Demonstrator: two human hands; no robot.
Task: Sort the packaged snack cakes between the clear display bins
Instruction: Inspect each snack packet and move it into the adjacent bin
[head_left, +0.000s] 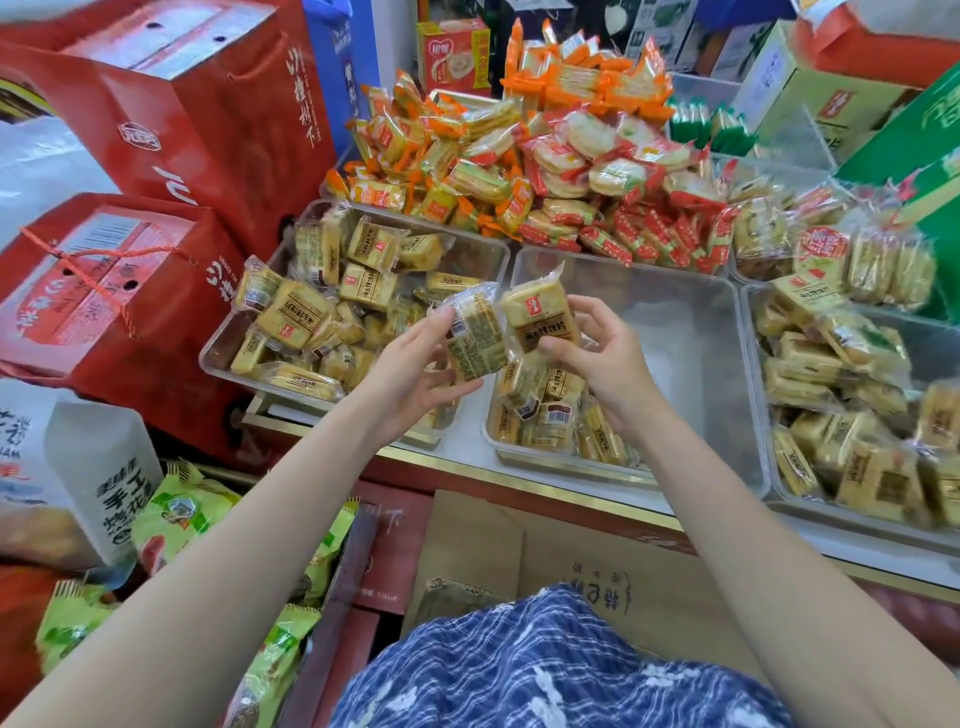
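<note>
Three clear display bins stand side by side on a shelf: the left bin (218, 358), the middle bin (675, 291) and the right bin (758, 467), each holding yellow packaged snack cakes. My left hand (415, 374) holds one wrapped cake (475, 338), label side up, above the gap between the left and middle bins. My right hand (602, 353) pinches another yellow cake (540, 317) over the near part of the middle bin. The two cakes almost touch. The far half of the middle bin holds nothing.
Behind the bins lie heaps of orange-wrapped (441, 156) and red-wrapped (623, 197) snacks. Red gift boxes (156, 130) stack at the left, green cartons (914, 156) at the right. Green snack bags (182, 519) and an open cardboard box (571, 571) sit below the shelf.
</note>
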